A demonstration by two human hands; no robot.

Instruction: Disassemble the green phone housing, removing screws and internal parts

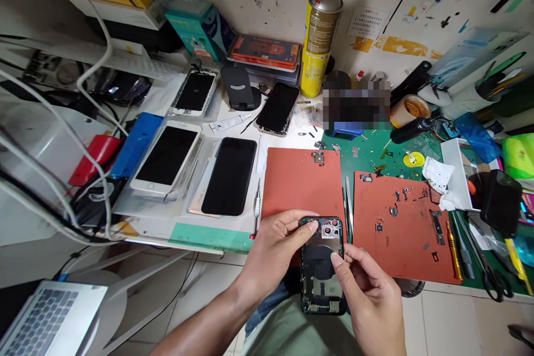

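Note:
An opened phone housing [323, 289] with bare inner parts is held upright over my lap, at the front edge of the table. My left hand [277, 250] grips its upper left edge, the thumb pressed near the camera openings. On the right side, my right hand [369, 295] holds the housing, its thumb on the dark round pad inside. Behind the housing lies a red-brown mat [302, 178] with a small metal part near its far edge. A second red-brown mat [411, 256] to the right bears several tiny phone parts.
Tweezers [349, 208] lie between the mats, a screwdriver [257, 206] left of them. Phones [229, 176] and screens [167, 156] rest at the left. A tall spray can [319, 39] stands behind; scissors [492, 278] and tools lie at the right. A laptop [50, 317] is at lower left.

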